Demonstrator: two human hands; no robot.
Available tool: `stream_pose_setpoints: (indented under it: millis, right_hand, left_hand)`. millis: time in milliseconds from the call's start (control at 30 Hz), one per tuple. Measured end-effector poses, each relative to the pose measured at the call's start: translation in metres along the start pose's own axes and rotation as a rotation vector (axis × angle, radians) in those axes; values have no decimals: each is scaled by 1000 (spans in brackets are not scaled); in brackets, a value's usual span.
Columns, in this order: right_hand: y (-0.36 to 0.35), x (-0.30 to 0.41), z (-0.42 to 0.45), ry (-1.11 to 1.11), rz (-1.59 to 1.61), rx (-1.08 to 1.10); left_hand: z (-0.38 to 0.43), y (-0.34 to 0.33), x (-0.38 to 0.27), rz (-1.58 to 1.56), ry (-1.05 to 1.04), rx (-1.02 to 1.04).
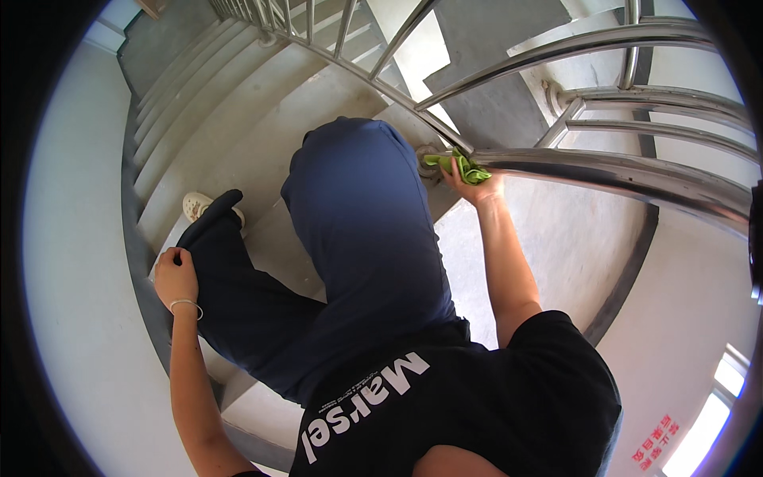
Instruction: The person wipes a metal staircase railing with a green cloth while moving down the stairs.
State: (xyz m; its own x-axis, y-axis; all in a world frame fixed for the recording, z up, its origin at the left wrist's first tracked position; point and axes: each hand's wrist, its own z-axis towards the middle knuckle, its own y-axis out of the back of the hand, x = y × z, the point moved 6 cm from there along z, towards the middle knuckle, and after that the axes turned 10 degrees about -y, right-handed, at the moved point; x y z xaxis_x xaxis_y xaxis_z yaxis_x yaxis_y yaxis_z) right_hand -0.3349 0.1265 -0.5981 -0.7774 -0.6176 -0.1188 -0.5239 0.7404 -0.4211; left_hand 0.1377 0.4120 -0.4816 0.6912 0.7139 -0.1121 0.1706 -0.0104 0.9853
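In my right hand (480,189) is a crumpled green cloth (471,171). It rests against the lower end of a thick stainless-steel rail (572,162), where a slanting metal bar meets it. A round post base (427,160) lies just left of the cloth, partly hidden by my knee. My left hand (177,273), with a pale band at the wrist, is beside my dark trouser leg (223,238). Its fingers curl toward the thumb; whether they pinch the fabric is unclear.
Concrete stairs (197,113) run along the left beside a white wall (77,197) with a dark grey skirting band. My left foot wears a cream shoe (194,206) on a step. Metal balusters (343,30) line the stairwell's open side. Red writing marks the wall (626,369) near a window (697,438).
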Motion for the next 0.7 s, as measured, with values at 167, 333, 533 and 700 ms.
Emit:
stream_pose_setpoints:
  millis: [167, 333, 533, 700]
  right_hand:
    - [-37, -6, -75, 205, -291, 58]
    - [-78, 23, -135, 581, -593, 297]
    - [-135, 43, -148, 450, -807, 641]
    - [-154, 77, -127, 499, -852, 994]
  left_hand:
    - [0, -3, 9, -64, -30, -19]
    - [-4, -1, 15, -83, -22, -7]
    - [-1, -4, 5, -103, -20, 30]
    - [-1, -4, 10, -100, -3, 31]
